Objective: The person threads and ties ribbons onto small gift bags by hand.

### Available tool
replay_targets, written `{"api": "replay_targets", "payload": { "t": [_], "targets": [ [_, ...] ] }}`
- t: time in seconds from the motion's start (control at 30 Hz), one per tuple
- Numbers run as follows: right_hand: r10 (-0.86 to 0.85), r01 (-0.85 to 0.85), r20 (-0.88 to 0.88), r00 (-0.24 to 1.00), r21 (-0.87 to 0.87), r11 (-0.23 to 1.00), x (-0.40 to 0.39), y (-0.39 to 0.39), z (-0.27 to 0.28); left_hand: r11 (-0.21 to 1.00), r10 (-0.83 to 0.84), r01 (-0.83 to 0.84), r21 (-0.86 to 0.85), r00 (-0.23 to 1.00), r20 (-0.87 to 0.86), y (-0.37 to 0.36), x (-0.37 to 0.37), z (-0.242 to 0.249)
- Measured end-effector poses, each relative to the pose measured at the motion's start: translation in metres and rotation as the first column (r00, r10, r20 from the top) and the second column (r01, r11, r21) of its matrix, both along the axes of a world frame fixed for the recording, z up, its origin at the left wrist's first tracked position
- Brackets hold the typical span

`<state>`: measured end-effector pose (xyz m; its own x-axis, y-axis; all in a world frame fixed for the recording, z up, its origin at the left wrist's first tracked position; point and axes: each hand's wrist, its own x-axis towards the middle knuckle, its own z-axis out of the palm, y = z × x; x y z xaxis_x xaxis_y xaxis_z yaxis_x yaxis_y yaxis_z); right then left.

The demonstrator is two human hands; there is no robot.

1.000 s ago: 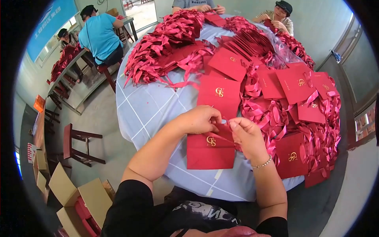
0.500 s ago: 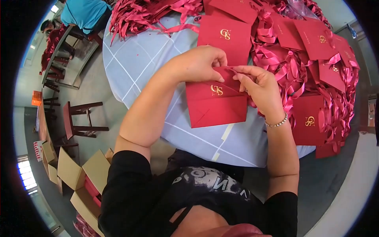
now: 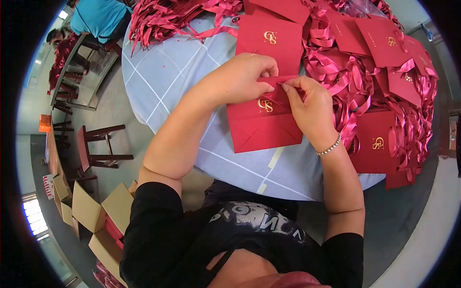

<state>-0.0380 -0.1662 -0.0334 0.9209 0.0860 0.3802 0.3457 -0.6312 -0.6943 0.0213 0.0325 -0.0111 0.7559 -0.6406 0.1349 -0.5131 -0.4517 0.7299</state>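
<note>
On the near side of the desk (image 3: 163, 91), the red bag (image 3: 266, 137) is left almost unmoved. Its far edge is pinched by the left hand (image 3: 247, 79) and the right hand (image 3: 313, 108), the latter now brought farther inward; work there seems unfinished.

Tablecloth (image 3: 165, 79): woven-looking cloth, matt, lightly wrinkled. Gift bag (image 3: 265, 132) towards its near edge: stiff paper, smooth, matt, creased at base; monogram (image 3: 265, 106) metallic, glossy. Ribbons (image 3: 336, 91) towards right edge: satin-like, high sheen. Bracelet (image 3: 329, 145): shiny, metal-looking beads. Stool (image 3: 83, 150): wood, smooth. Carton (image 3: 86, 206): cardboard, matt.
</note>
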Motion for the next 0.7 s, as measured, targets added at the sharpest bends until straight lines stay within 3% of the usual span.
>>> {"api": "replay_targets", "payload": {
  "t": [0.13,0.23,0.7],
  "targets": [
    [-0.023,0.023,-0.02,1.0,-0.012,1.0,0.002,-0.003,0.0,1.0,0.018,-0.017,-0.016,0.998,0.06,-0.003,-0.005,0.001],
    [0.003,0.005,0.07,0.998,-0.109,0.994,0.001,-0.003,0.001,1.0,0.014,-0.014,-0.014,1.0,-0.004,-0.005,-0.002,-0.002],
    [-0.077,0.082,0.031,0.997,-0.252,0.964,-0.006,0.001,0.013,1.0,0.014,-0.019,0.021,0.973,0.23,-0.019,-0.019,0.001]
  ]
}}
